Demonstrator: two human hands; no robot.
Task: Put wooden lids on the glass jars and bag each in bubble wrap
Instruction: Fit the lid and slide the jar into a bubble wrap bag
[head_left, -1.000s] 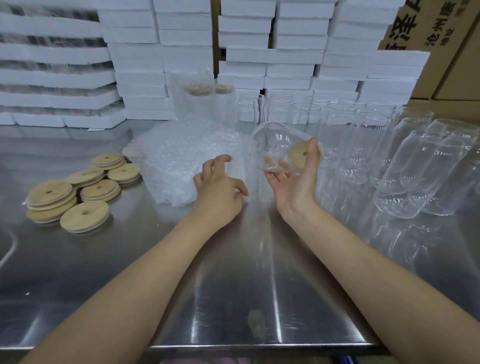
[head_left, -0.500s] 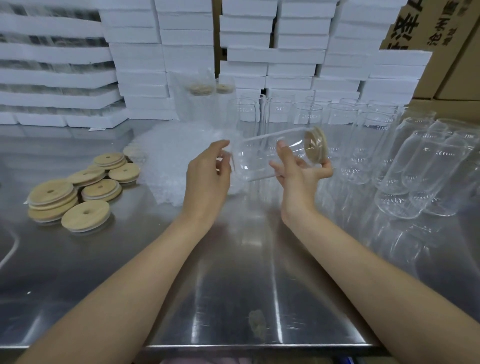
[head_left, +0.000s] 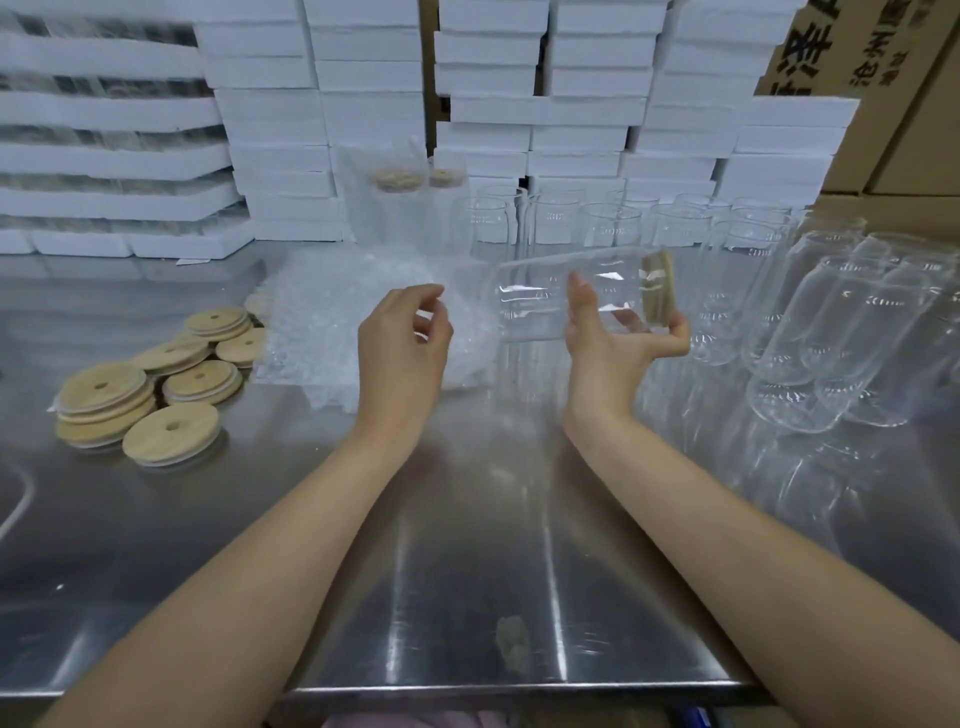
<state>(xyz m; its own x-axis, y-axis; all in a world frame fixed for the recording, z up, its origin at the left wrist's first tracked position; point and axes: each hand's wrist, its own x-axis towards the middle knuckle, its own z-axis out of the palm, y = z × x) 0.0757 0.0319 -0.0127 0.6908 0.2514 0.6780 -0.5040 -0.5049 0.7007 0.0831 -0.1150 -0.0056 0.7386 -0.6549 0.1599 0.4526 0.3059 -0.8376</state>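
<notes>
My right hand (head_left: 605, 345) holds a clear glass jar (head_left: 540, 296) on its side above the table, its wooden lid (head_left: 657, 291) fitted and facing right. My left hand (head_left: 402, 345) hovers just left of the jar's base, fingers curled and apart, holding nothing that I can see. Under and behind it lies a pile of bubble wrap bags (head_left: 332, 312). Loose wooden lids (head_left: 171, 384) with centre holes are stacked at the left. Two bagged jars (head_left: 400, 208) stand at the back.
Several empty glass jars (head_left: 613, 223) stand upright behind my hands, and more jars (head_left: 831, 332) lie on their sides at the right. White foam trays (head_left: 545, 104) are stacked along the back, cardboard boxes (head_left: 883, 62) at the far right. The steel table (head_left: 467, 571) edge is near me.
My right hand has turned the lidded jar from base-toward-me to lying sideways and moved it right. My left hand rose off the bubble wrap, touched the jar's base, then came away.
</notes>
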